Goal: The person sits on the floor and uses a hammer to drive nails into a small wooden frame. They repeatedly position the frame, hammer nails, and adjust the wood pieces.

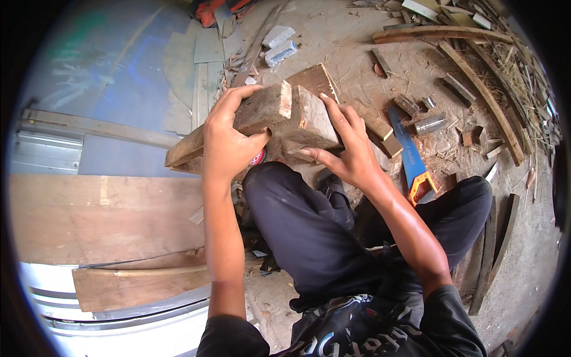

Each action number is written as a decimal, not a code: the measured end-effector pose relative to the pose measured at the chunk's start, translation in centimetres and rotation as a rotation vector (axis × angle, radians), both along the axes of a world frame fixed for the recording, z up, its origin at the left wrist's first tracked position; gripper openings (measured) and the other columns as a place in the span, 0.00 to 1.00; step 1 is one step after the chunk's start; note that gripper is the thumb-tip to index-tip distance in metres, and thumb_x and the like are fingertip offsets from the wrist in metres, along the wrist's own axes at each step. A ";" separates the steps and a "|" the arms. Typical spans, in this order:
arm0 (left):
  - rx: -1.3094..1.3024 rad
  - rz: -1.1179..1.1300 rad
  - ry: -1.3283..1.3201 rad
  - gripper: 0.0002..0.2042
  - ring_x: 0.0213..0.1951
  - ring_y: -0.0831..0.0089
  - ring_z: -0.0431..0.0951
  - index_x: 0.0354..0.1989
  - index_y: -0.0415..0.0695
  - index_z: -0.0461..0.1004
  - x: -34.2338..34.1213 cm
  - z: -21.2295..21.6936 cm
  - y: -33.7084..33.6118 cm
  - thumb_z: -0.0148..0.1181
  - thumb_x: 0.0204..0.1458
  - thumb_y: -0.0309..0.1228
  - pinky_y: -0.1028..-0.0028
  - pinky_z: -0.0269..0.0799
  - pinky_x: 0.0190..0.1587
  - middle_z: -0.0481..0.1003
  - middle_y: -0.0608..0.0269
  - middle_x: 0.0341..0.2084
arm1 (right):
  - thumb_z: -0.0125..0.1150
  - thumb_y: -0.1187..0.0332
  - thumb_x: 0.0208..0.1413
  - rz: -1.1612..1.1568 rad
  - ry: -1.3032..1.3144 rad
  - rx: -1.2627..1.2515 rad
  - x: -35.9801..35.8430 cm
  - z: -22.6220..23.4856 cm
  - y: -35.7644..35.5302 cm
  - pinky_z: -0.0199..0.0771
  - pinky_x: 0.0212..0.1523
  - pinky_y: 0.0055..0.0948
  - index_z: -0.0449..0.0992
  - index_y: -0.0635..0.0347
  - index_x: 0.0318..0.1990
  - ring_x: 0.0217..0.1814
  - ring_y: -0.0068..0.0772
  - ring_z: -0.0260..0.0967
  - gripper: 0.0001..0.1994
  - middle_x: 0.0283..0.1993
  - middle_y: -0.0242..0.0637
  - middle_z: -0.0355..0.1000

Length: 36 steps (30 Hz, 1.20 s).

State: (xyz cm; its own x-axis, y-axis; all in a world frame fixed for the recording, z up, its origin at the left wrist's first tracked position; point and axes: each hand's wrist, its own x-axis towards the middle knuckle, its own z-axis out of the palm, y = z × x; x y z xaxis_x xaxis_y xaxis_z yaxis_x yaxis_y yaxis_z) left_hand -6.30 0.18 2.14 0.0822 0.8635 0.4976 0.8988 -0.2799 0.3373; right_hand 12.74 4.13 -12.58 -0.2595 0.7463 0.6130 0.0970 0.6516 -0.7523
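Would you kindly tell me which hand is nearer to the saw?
Right. The right hand, on a wood block, is left of the saw; the left hand, on a wood beam, is farther left.

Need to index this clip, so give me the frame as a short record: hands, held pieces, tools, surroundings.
left_hand: left hand grips a wooden beam
right_hand: right hand grips a wooden block
held_pieces: ends close together; contact unclear
tool: handsaw, blue blade, orange handle, lying on the ground, not held
nearby: metal cylinder, right of the saw blade
surroundings: long timber strip at right among scraps; brown wooden panel at left
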 end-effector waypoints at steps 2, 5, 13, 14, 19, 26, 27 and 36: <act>0.001 0.038 -0.123 0.27 0.50 0.57 0.81 0.50 0.43 0.74 0.7 -0.8 0.5 0.68 0.35 0.19 0.64 0.75 0.54 0.80 0.55 0.44 | 0.80 0.52 0.45 -0.019 0.034 0.017 -0.3 -0.6 0.7 0.64 0.59 0.44 0.60 0.57 0.75 0.56 0.50 0.67 0.50 0.55 0.48 0.68; -0.011 0.062 -0.114 0.27 0.51 0.52 0.81 0.50 0.45 0.71 0.5 -1.1 1.4 0.69 0.36 0.21 0.60 0.75 0.54 0.80 0.55 0.44 | 0.82 0.58 0.45 -0.048 0.006 -0.001 -0.6 -0.8 1.0 0.68 0.61 0.44 0.58 0.62 0.75 0.60 0.53 0.69 0.51 0.59 0.52 0.69; 0.041 -0.036 0.198 0.31 0.54 0.55 0.78 0.57 0.50 0.73 2.2 -2.3 3.1 0.68 0.38 0.26 0.60 0.71 0.59 0.79 0.57 0.50 | 0.82 0.62 0.47 -0.043 0.060 -0.084 0.3 -2.2 1.9 0.72 0.63 0.42 0.57 0.66 0.75 0.66 0.51 0.70 0.50 0.64 0.56 0.69; 0.051 -0.059 0.257 0.33 0.56 0.57 0.78 0.60 0.51 0.74 2.4 -2.5 3.0 0.68 0.38 0.26 0.61 0.70 0.60 0.78 0.58 0.52 | 0.82 0.62 0.47 -0.049 0.066 -0.075 0.5 -2.5 2.0 0.72 0.63 0.42 0.57 0.66 0.75 0.66 0.51 0.70 0.50 0.64 0.57 0.69; -0.047 -0.199 0.182 0.32 0.58 0.51 0.75 0.61 0.43 0.73 3.5 -2.1 2.2 0.70 0.44 0.38 0.56 0.65 0.63 0.76 0.53 0.55 | 0.82 0.59 0.47 -0.042 0.058 -0.047 2.1 -3.6 2.7 0.72 0.59 0.45 0.57 0.66 0.75 0.60 0.53 0.70 0.51 0.58 0.55 0.68; -0.095 -0.162 0.174 0.31 0.57 0.55 0.76 0.59 0.44 0.74 5.1 -3.2 3.1 0.73 0.50 0.49 0.58 0.66 0.60 0.78 0.54 0.52 | 0.81 0.57 0.47 -0.023 0.056 -0.027 3.8 -5.0 3.2 0.69 0.63 0.44 0.58 0.65 0.75 0.63 0.53 0.68 0.50 0.61 0.54 0.67; -0.080 -0.170 0.166 0.29 0.54 0.55 0.78 0.57 0.44 0.76 5.6 -3.2 3.0 0.75 0.48 0.45 0.59 0.69 0.58 0.79 0.55 0.50 | 0.82 0.57 0.47 -0.019 0.066 -0.020 3.8 -5.5 3.2 0.68 0.65 0.43 0.58 0.66 0.75 0.67 0.53 0.67 0.51 0.65 0.55 0.66; -0.342 -0.122 -0.050 0.34 0.51 0.61 0.81 0.55 0.42 0.79 6.6 -1.5 2.2 0.84 0.35 0.33 0.63 0.75 0.55 0.81 0.56 0.48 | 0.80 0.55 0.47 0.023 0.113 -0.003 4.6 -6.2 2.1 0.65 0.63 0.46 0.56 0.58 0.77 0.62 0.55 0.66 0.51 0.63 0.51 0.66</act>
State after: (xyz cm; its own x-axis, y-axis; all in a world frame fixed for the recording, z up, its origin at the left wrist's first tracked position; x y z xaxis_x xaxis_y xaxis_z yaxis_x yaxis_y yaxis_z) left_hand 0.25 2.35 0.65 0.1782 0.9659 0.1877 0.8459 -0.2478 0.4722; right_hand 17.35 6.27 -18.83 -0.2059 0.7431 0.6367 -0.0032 0.6501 -0.7598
